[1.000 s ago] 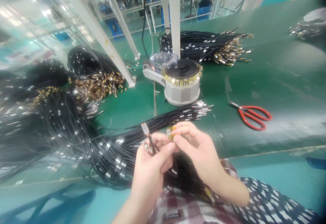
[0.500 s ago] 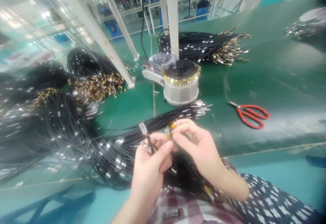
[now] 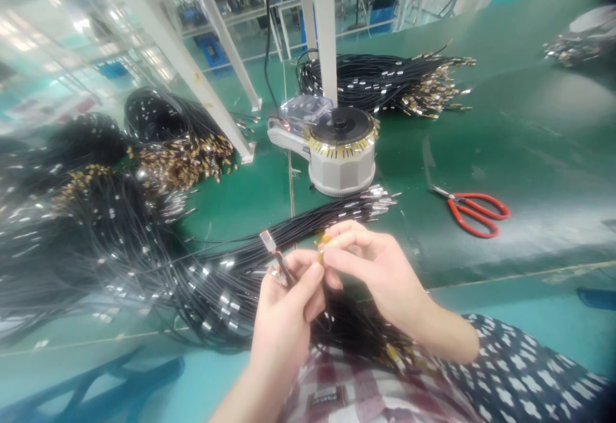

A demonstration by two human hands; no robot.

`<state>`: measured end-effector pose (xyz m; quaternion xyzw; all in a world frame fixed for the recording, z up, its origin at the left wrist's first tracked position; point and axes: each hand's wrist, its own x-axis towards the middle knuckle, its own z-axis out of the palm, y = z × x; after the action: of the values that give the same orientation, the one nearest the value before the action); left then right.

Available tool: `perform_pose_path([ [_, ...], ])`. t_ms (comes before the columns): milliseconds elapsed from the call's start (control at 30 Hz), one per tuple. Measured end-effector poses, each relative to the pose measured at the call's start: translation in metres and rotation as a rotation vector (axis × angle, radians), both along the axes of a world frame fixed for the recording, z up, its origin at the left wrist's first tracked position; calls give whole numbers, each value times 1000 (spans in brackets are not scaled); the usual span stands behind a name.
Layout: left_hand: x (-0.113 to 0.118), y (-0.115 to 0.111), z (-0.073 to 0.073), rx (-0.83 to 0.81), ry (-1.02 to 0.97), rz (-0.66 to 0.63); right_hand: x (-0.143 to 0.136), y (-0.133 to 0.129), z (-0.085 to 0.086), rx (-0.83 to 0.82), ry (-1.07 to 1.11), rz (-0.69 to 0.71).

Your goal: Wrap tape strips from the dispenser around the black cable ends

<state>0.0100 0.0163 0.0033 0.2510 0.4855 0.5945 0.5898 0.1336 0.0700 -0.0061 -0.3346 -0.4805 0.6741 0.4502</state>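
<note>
My left hand (image 3: 289, 307) is closed around a black cable whose flat metal connector (image 3: 268, 241) sticks up past the fingers. Between its thumb and index finger is a small metal end with yellow tape (image 3: 321, 253). My right hand (image 3: 370, 259) pinches the yellow tape at that same end, its fingertips close to the left thumb. Below and left of both hands lies a large bundle of black cables (image 3: 216, 288) with white labels. Just beyond the hands, a round tape dispenser (image 3: 341, 163) carries short yellow strips around its black disc.
Red-handled cutters (image 3: 479, 213) lie on the green table (image 3: 520, 147) at the right. More cable bundles sit at the left (image 3: 180, 153) and behind the dispenser (image 3: 380, 83). White metal posts (image 3: 327, 38) rise from the table. A blurred pile (image 3: 575, 47) lies far right.
My right hand has moved slightly left, and its fingertips now cover more of the small taped end. My left hand has shifted only slightly. The whole view has moved a little.
</note>
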Motion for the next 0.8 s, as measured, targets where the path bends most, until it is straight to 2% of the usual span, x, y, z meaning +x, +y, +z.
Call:
perform_pose_path([
  [367,2,2,-3,-7,39,-42,1,-1,-4,37,-29,-18],
  [533,2,4,-2,-51,10,49,1,-2,-2,110,-51,-57],
  [633,1,3,-1,-20,38,41,3,2,-1,56,-16,3],
  [800,-1,1,-4,9,80,-7,8,15,1,-136,26,199],
])
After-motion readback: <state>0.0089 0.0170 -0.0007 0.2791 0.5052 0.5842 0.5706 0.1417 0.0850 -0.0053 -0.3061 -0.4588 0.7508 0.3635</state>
